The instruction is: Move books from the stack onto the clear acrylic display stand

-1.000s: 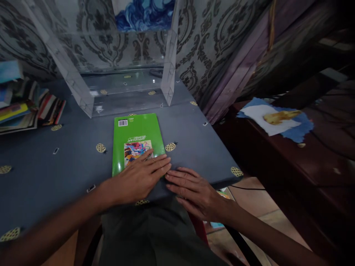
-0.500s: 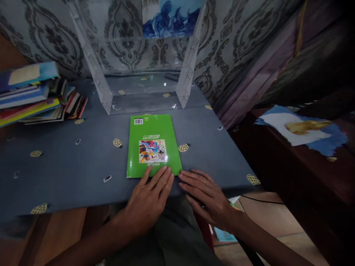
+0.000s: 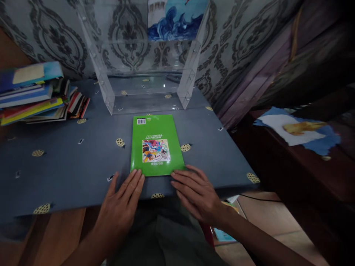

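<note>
A green book (image 3: 154, 129) lies flat on the cloth-covered table (image 3: 91, 166), its barcode at the far left corner and a colourful picture in the middle of the cover. The print faces away from me, upside down. My left hand (image 3: 122, 201) rests its fingertips on the book's near left corner, fingers stretched out and thumb apart. At the near right corner, the extended fingertips of my right hand (image 3: 196, 192) touch the edge. Neither hand grasps the book.
Behind the book stands a clear acrylic rack (image 3: 111, 101) against the patterned wall. A stack of books (image 3: 33, 94) leans at the table's left. On the right, a dark red surface (image 3: 302, 159) carries a blue-and-white cloth (image 3: 271, 123). More printed items (image 3: 223, 234) lie low by my right forearm.
My left hand has slid left, from the middle of the book's near edge to its near left corner. My right hand has shifted slightly left onto the near right corner.
</note>
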Demonstrator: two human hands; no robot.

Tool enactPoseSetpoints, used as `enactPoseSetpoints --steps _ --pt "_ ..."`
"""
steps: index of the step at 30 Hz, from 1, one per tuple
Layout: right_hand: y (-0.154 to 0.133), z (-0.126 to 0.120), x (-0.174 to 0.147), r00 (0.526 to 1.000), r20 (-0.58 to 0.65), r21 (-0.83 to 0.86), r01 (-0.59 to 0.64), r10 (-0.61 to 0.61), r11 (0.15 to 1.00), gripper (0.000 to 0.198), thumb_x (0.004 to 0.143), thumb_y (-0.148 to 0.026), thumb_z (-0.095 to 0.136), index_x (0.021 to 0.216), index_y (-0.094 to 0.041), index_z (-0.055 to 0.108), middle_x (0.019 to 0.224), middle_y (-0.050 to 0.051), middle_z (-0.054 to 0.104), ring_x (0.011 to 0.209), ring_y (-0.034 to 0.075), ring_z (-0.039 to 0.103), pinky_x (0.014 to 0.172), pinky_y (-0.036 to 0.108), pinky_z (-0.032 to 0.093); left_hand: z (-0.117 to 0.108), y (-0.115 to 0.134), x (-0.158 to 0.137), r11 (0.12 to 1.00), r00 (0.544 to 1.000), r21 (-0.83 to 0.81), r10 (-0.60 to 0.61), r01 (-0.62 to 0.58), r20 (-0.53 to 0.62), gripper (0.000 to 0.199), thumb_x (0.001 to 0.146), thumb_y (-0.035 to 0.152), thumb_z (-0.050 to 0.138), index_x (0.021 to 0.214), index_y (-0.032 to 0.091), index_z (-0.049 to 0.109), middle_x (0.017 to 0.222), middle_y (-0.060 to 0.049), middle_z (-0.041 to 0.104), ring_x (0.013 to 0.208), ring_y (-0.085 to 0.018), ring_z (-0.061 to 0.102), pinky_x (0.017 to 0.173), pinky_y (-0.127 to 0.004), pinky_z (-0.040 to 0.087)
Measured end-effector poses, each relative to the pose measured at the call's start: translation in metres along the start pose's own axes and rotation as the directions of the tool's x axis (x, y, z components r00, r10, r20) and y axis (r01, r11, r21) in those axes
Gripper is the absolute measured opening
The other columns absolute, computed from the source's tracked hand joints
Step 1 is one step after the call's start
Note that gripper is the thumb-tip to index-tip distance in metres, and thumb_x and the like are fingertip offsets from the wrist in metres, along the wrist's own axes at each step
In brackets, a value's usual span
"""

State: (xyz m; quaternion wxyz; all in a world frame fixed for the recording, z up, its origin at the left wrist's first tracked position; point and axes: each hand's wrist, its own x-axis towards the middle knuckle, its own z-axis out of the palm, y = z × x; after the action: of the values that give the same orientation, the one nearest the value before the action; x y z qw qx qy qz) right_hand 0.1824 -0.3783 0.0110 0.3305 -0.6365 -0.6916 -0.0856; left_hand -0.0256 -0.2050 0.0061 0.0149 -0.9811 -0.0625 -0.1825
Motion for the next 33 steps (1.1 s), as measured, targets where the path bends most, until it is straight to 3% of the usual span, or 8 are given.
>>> enactPoseSetpoints --steps 4,8,12,17,21,27,33 --pt "-0.019 0.020 0.017 0.993 0.107 0.019 0.052 -0.053 0.998 0.034 0.092 -0.013 0.056 0.125 -0.010 0.063 0.133 0.015 0.066 0.135 0.024 0.054 0.115 0.049 0.043 0.000 -0.002 -0.006 0.999 0.999 -0.013 -0.039 0.038 -0.026 0.066 0.093 0.006 0.036 0.158 0.014 0.025 0.143 -0.015 0.058 0.132 -0.026 0.057 0.124 -0.052 0.018" --pt "-0.027 0.037 0.018 0.978 0.209 -0.045 0.012 -0.002 0.999 0.043 0.098 -0.026 0.051 0.136 -0.006 0.055 0.145 0.018 0.056 0.146 0.025 0.039 0.120 0.048 0.038 0.003 -0.001 -0.007 0.999 0.999 -0.025 -0.037 0.036 -0.033 0.070 0.095 0.008 0.036 0.161 0.017 0.014 0.142 -0.015 0.059 0.130 -0.027 0.058 0.123 -0.052 0.022" --pt "-0.027 0.034 0.007 0.983 0.173 -0.108 -0.049 0.067 0.993 0.043 0.099 -0.022 0.049 0.138 -0.003 0.052 0.145 0.021 0.055 0.145 0.027 0.039 0.119 0.047 0.040 0.001 -0.001 -0.004 0.999 0.999 0.001 -0.040 0.040 -0.015 0.071 0.096 0.007 0.037 0.161 0.017 0.012 0.141 -0.015 0.060 0.128 -0.029 0.060 0.121 -0.054 0.024" --pt "-0.022 0.015 -0.012 0.978 0.111 -0.138 -0.160 0.176 0.977 0.044 0.097 -0.013 0.048 0.140 -0.008 0.049 0.142 0.019 0.058 0.141 0.026 0.046 0.116 0.054 0.041 -0.003 -0.002 0.006 0.998 0.999 0.046 0.037 -0.036 -0.018 0.071 0.096 0.011 0.044 0.161 0.014 0.014 0.135 -0.017 0.065 0.121 -0.029 0.065 0.122 -0.052 0.022" --pt "-0.016 0.008 -0.027 0.977 0.035 -0.171 -0.200 0.209 0.965 0.043 0.095 -0.011 0.048 0.138 -0.009 0.051 0.138 0.018 0.063 0.136 0.028 0.051 0.114 0.060 0.041 0.002 0.011 0.022 0.999 0.998 -0.024 0.040 -0.041 -0.041 0.065 0.097 0.015 0.046 0.159 0.014 0.023 0.135 -0.016 0.065 0.124 -0.028 0.063 0.121 -0.050 0.026" --pt "-0.010 0.006 -0.038 0.970 -0.070 -0.161 -0.240 0.231 0.957 0.038 0.094 -0.009 0.051 0.132 -0.012 0.056 0.130 0.014 0.068 0.130 0.027 0.055 0.111 0.055 0.043 0.014 0.049 0.057 0.987 0.990 -0.077 0.141 -0.141 -0.015 0.042 0.095 0.011 0.042 0.134 0.009 0.059 0.128 -0.017 0.067 0.125 -0.029 0.058 0.119 -0.052 0.028" --pt "-0.003 0.004 -0.041 0.967 -0.104 -0.119 -0.244 0.232 0.962 0.036 0.093 -0.006 0.049 0.126 -0.013 0.059 0.127 0.013 0.070 0.123 0.025 0.058 0.110 0.055 0.042 0.021 0.063 0.076 0.989 0.990 -0.059 0.135 -0.137 -0.033 0.038 0.095 0.011 0.044 0.129 0.009 0.062 0.117 -0.016 0.067 0.118 -0.030 0.057 0.111 -0.056 0.038"
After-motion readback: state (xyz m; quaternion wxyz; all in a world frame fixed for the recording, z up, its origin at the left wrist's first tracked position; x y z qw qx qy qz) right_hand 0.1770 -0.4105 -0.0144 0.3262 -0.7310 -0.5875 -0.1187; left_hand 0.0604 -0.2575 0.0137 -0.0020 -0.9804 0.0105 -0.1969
